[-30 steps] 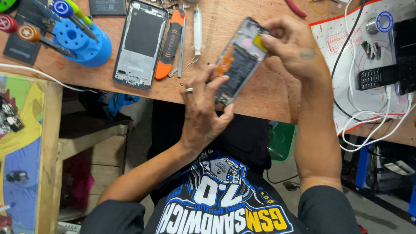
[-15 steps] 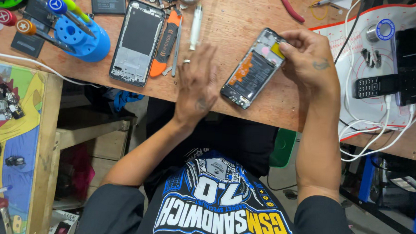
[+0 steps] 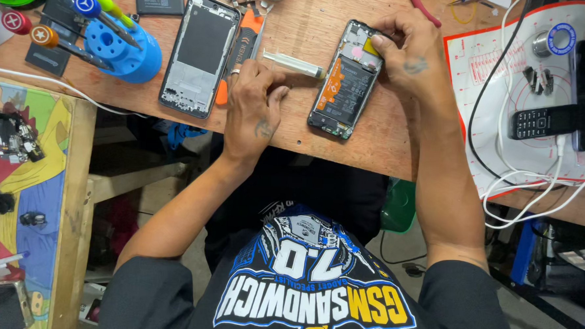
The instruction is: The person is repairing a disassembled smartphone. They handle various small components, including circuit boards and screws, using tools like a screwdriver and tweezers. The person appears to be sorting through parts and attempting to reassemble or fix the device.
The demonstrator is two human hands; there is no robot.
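A worn brown wooden bench (image 3: 311, 40) spans the top. Beside it on the left stands a pale wooden shelf unit (image 3: 74, 194) with a colourful painted panel (image 3: 28, 192). Grey floor (image 3: 549, 320) shows below, evenly lit.

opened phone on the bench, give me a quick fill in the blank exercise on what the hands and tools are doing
1. The opened phone lies flat on the wooden ____.
2. The right hand presses on the phone's ____ end, by a yellow part.
3. The left hand rests on the bench beside a tool with an ____ handle.
4. The screwdrivers stand in a round ____ holder.

Missing words: bench; top; orange; blue
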